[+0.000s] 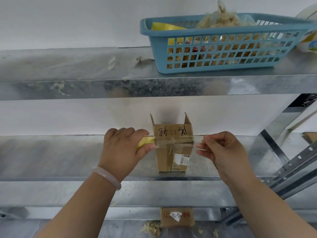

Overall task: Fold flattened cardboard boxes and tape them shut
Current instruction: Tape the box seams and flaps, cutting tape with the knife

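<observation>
1 box (173, 157) — tape (171, 141) across, flaps (188, 119) upright

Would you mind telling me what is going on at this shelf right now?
A person is taping a small cardboard box that sits on a metal shelf. The left hand grips a yellowish tape roll beside the box. The right hand pinches the free end of the clear tape, which runs stretched across the box. Two flaps at the box's far end are not yet folded in. A blue basket sits on the shelf above.
</observation>
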Demonstrator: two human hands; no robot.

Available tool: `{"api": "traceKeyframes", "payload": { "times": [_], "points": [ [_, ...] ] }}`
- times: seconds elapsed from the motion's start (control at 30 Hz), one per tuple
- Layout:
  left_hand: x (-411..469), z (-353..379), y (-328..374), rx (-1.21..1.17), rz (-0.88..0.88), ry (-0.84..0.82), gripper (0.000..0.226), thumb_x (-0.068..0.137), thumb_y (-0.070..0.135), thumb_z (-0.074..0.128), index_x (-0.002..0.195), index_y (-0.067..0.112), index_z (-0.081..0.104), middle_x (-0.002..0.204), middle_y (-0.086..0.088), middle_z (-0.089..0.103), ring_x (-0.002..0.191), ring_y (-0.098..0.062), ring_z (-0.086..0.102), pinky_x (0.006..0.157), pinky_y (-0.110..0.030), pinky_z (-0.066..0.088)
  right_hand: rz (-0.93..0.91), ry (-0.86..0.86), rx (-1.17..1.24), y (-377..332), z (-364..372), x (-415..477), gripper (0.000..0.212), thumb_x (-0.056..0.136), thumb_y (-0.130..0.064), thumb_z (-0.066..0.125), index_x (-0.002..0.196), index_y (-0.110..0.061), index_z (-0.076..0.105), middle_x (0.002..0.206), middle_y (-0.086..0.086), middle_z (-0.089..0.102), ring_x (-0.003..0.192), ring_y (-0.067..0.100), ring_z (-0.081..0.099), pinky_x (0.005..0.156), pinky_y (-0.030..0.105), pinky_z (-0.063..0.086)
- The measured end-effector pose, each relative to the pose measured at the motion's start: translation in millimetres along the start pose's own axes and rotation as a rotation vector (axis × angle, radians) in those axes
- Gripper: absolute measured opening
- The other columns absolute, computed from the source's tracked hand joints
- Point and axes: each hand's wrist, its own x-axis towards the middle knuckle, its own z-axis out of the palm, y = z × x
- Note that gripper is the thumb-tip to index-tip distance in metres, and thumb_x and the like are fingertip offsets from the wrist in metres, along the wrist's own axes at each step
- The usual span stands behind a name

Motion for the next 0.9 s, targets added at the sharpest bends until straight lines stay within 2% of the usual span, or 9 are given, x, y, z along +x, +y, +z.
{"api": "traceKeyframes", "payload": {
  "times": [0.13, 0.4, 0.6, 0.77, 0.9],
  "points": [
    [1, 2, -2, -0.007, 0.023, 0.008, 0.038, 0.094, 0.05, 0.036, 0.096, 0.029, 0.068, 0.072, 0.008, 0.059, 0.068, -0.02, 0.058, 0.074, -0.036, 0.033, 0.001, -0.008, -0.029, 3, -2, 5, 0.006, 0.092, -0.002, 0.063, 0.087, -0.003, 0.059, 0.071, 0.01, 0.071, 0.074, 0.027, 0.072, 0.07, 0.037, 0.059],
    [1, 29, -4, 0.098, -0.027, -0.046, 0.039, 0.089, 0.059, 0.041, 0.09, 0.031, 0.069, 0.068, 0.007, 0.058, 0.066, -0.02, 0.058, 0.072, -0.035, 0.034, 0.093, 0.001, 0.016, 19, 2, 23, 0.007, 0.092, -0.001, 0.063, 0.087, -0.003, 0.058, 0.064, 0.005, 0.07, 0.066, 0.019, 0.071, 0.065, 0.033, 0.061],
    [5, 39, -8, 0.096, -0.026, -0.065, 0.041, 0.088, 0.061, 0.04, 0.092, 0.032, 0.069, 0.068, 0.008, 0.057, 0.067, -0.018, 0.059, 0.07, -0.033, 0.033, 0.213, 0.001, 0.077, 27, 3, 37, 0.007, 0.091, -0.002, 0.065, 0.09, -0.003, 0.058, 0.068, 0.01, 0.068, 0.064, 0.018, 0.07, 0.062, 0.033, 0.06],
    [2, 46, -11, 0.067, -0.033, -0.069, 0.042, 0.088, 0.062, 0.04, 0.091, 0.033, 0.069, 0.068, 0.008, 0.058, 0.068, -0.019, 0.06, 0.071, -0.034, 0.034, 0.297, -0.038, 0.032, 32, -3, 44, 0.005, 0.091, -0.002, 0.065, 0.092, 0.0, 0.061, 0.073, 0.011, 0.069, 0.065, 0.018, 0.067, 0.069, 0.038, 0.061],
    [4, 48, -10, 0.051, -0.034, -0.096, 0.042, 0.088, 0.063, 0.038, 0.091, 0.034, 0.068, 0.069, 0.009, 0.058, 0.069, -0.018, 0.06, 0.072, -0.034, 0.035, 0.395, -0.082, 0.111, 36, -3, 49, 0.003, 0.091, -0.003, 0.064, 0.09, -0.002, 0.062, 0.07, 0.01, 0.068, 0.064, 0.018, 0.065, 0.076, 0.042, 0.06]
  ]
}}
